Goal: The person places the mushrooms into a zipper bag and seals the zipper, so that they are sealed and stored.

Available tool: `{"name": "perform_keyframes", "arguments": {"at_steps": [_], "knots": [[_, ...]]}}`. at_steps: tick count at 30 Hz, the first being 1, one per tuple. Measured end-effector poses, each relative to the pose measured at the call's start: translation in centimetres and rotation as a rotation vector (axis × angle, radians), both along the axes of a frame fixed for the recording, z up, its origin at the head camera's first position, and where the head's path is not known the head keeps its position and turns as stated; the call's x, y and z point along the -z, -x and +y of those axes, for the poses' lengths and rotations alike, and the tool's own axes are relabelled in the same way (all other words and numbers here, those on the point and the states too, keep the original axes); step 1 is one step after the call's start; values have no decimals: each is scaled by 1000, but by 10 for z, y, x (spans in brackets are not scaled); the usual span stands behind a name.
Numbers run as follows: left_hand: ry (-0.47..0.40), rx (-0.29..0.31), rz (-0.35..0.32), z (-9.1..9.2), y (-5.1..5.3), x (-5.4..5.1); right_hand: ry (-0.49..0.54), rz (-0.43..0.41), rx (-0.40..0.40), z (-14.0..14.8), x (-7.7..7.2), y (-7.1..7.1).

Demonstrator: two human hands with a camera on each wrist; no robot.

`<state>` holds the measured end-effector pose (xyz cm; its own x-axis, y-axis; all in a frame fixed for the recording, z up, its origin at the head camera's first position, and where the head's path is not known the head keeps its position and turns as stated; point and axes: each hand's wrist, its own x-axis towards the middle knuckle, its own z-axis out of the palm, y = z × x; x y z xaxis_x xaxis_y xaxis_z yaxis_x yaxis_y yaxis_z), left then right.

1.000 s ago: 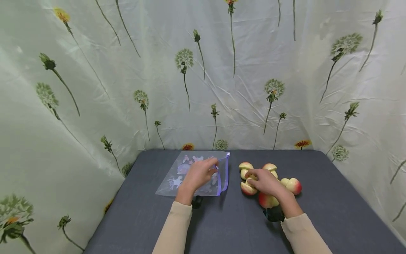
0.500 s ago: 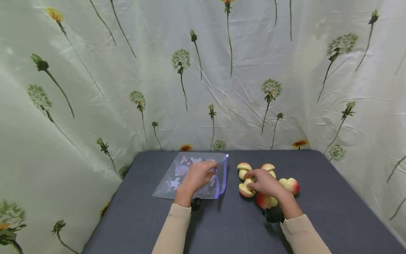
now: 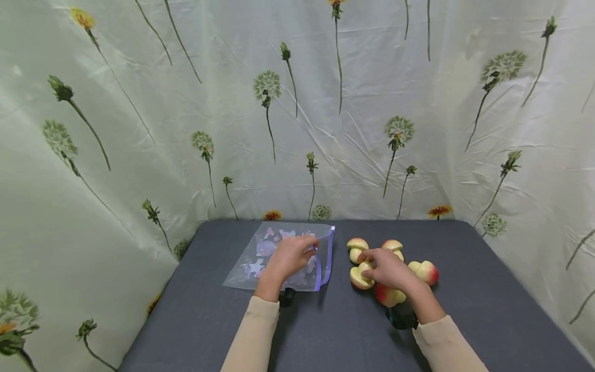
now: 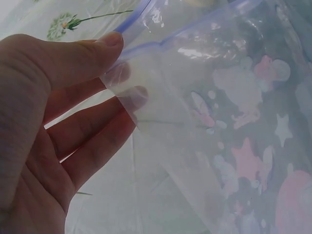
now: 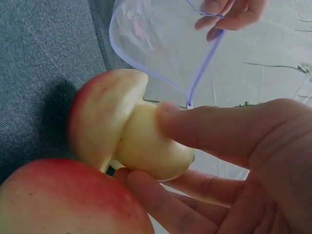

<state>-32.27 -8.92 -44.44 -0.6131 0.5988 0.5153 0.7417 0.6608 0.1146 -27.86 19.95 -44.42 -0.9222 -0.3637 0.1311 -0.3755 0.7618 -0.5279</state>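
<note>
My left hand (image 3: 289, 259) pinches the top edge of a clear zip bag (image 4: 234, 117) with pink and white star and sea-animal prints. Its purple-edged mouth stands partly open, facing right. In the right wrist view, the thumb and fingers of my right hand (image 5: 219, 146) hold the pale stem of a toy mushroom (image 5: 107, 112), its yellow cap blushed red. That mushroom lies tilted at the near left of a cluster. Close to the hand, a second mushroom's red cap (image 5: 63, 200) fills the lower left. Whether the held one touches the table cannot be told.
More toy mushrooms stand around my right hand: one at the back left (image 3: 357, 249), one behind (image 3: 392, 246), one to the right (image 3: 426, 272) and one under the wrist (image 3: 388, 295). A dark table (image 3: 334, 336) lies before a flower-printed curtain (image 3: 297, 129).
My right hand's fingers have settled on the mushroom's stem, and the mushroom has tilted slightly. The left hand keeps its grip on the bag's edge. The head view has shifted a little.
</note>
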Motion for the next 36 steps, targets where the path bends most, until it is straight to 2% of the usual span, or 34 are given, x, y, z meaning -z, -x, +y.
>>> {"name": "perform_keyframes", "arguments": {"at_steps": [6,10,16,20,25,36], "knots": [[3,4,-43,-2,1,-1,10,24,46,0,-4,-2],[-3,9,-65,-2,1,-3,65,62,76,-1,-8,-2],[-53,40,-51,-3,2,-5,160,97,102,-7,-15,0],[-68,41,-84,-3,0,-7,198,121,110,-13,-16,1],[-60,29,-122,-3,-2,-9,200,137,112,-19,-17,4],[-39,54,-114,-1,-5,-13,206,119,125,-28,-21,3]]}}
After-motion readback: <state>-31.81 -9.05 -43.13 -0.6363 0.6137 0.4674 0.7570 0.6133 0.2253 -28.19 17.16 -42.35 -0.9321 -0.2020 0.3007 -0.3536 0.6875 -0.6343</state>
